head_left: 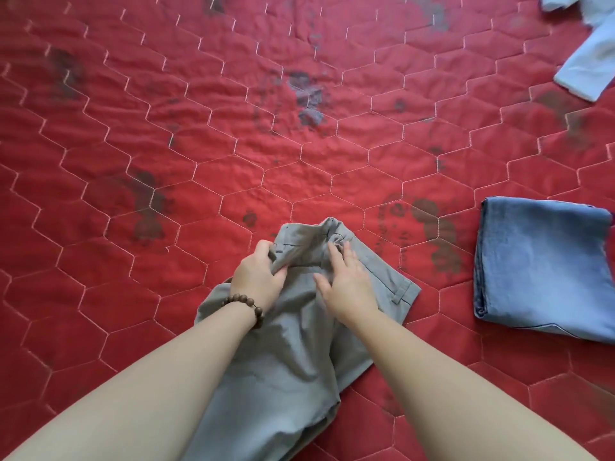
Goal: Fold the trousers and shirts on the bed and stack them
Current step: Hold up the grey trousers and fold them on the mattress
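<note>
Grey trousers point(299, 344) half-folded, bunched at top; folded jeans point(542, 271) lie well right; pale-blue shirt point(585, 68) crumpled far right corner.

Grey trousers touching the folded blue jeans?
Apart. Head view shows bare red quilt between the grey trousers and the folded blue jeans.

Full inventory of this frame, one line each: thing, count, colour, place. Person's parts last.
trousers: 1, grey, near centre of the bed, partly folded, under both hands
folded jeans: 1, blue denim, right side, apart from the trousers
shirt: 1 seen, light blue, far right corner, unfolded, cut off by the frame edge
bedcover: 1, red, hexagon quilting, dark stains, under everything
bracelet: 1, brown beads, left wrist
left hand: 1, grips a bunch of the trousers' upper end
right hand: 1, fingers straight, pressing on the trousers
</note>
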A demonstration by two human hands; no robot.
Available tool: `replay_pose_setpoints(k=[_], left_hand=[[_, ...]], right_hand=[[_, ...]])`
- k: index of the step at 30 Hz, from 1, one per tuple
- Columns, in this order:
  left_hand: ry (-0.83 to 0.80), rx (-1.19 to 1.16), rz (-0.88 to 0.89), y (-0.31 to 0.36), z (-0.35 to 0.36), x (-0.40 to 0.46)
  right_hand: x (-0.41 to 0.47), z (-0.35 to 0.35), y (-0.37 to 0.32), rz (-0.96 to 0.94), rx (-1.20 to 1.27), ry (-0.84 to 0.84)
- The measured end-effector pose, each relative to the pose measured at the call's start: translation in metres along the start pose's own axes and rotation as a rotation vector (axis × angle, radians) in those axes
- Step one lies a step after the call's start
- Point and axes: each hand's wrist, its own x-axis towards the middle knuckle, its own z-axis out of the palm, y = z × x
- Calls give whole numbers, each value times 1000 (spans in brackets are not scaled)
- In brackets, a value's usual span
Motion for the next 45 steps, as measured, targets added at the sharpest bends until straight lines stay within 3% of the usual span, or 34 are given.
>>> replay_pose_setpoints(k=[4,7,10,12,17,21,25,28,32,40,43,45], left_hand=[[16,-207,14,49,-23,-48],[-75,-461,33,97,-54,-93],[-155,-528,168,131,-94,-133],[-206,-612,193,151,-128,-158],[-325,-712,176,169,-209,-212],[-84,-741,215,173,-279,-249],[299,-449,440,169,-363,-283],[206,-212,652,160,-430,-314],[120,-128,778,156,-500,-364],[250,-286,973,201,-560,-440],[363,-275,1035,224,-577,-458],[389,-290,1043,236,-589,-465]], right_hand=[[-47,-31,-34,-112,419,7],[-86,-66,-65,-43,791,-48],[-115,-110,-83,-11,1184,-149],[-138,-135,-93,-38,1289,-195],[-196,-172,-137,-88,1307,-192],[-253,-199,-185,-332,1198,-249],[-314,-227,-242,-532,989,-244],[-370,-243,-294,-699,760,-200],[-448,-252,-359,-904,450,17],[-565,-300,-407,-1048,341,629],[-591,-321,-407,-1017,433,653],[-605,-334,-401,-1060,510,484]])
